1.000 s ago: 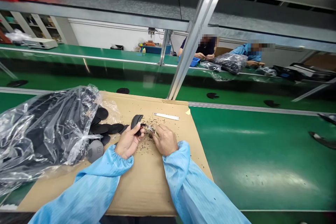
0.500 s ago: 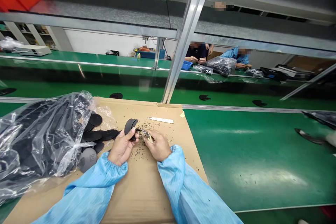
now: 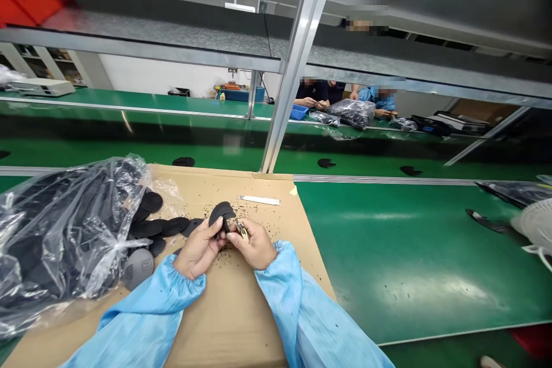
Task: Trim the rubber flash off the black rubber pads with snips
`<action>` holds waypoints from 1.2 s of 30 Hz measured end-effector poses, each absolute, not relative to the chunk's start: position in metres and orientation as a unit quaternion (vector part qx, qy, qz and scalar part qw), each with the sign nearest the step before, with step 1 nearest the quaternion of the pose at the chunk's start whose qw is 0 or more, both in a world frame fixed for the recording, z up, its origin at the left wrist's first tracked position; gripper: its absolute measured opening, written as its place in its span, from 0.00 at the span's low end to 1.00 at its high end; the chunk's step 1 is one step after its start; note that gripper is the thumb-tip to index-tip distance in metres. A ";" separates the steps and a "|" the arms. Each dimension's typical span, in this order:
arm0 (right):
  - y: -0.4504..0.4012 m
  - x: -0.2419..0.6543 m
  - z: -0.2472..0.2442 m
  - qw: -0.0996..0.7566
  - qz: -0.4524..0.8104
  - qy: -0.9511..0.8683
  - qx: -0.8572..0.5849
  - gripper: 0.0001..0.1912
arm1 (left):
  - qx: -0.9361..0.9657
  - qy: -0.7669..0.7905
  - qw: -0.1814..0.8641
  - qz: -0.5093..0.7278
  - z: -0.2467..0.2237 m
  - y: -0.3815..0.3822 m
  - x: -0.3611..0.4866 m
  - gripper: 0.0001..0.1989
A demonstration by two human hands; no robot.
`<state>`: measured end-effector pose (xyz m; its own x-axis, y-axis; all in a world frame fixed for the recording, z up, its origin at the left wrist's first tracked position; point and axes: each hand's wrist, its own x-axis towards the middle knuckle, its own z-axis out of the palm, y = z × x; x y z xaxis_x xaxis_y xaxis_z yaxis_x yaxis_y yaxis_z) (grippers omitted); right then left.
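My left hand (image 3: 199,248) is closed on a black disc (image 3: 221,211), pinching it near its lower edge; the piece looks layered or slotted. Close beside it, my right hand (image 3: 254,245) is wrapped round small nippers (image 3: 242,230) with metal jaws and a pale yellow grip. The jaws are near the disc's right edge; whether they touch it I cannot tell. Tiny black bits lie scattered on the cardboard sheet (image 3: 233,322) under both hands. Left of my hands lie several loose black discs (image 3: 152,202) and a greyer disc (image 3: 138,268) with a square mark.
A clear plastic bag (image 3: 64,230) full of black discs covers the left side. Beyond my hands lies a thin white tool (image 3: 259,200). A metal post (image 3: 284,86) rises behind the cardboard. Black pieces sit on the green belt (image 3: 233,155). Two or more people work across it.
The disc has turned to show more of its flat face, and my right hand with the nippers has come a little nearer to it. The view has shifted slightly; a white fan-like object shows at right.
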<state>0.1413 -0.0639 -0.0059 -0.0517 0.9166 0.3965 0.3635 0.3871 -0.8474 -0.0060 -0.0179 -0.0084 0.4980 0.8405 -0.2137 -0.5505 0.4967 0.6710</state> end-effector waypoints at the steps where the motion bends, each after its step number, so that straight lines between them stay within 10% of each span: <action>1: -0.064 0.141 -0.006 0.491 0.261 -0.682 -0.475 0.10 | 0.259 0.264 0.825 0.428 -0.008 -0.017 -0.007 0.10; 36: -0.061 0.146 0.002 0.205 0.008 -0.785 -0.585 0.13 | 0.296 0.311 0.803 0.413 -0.001 -0.007 -0.011 0.20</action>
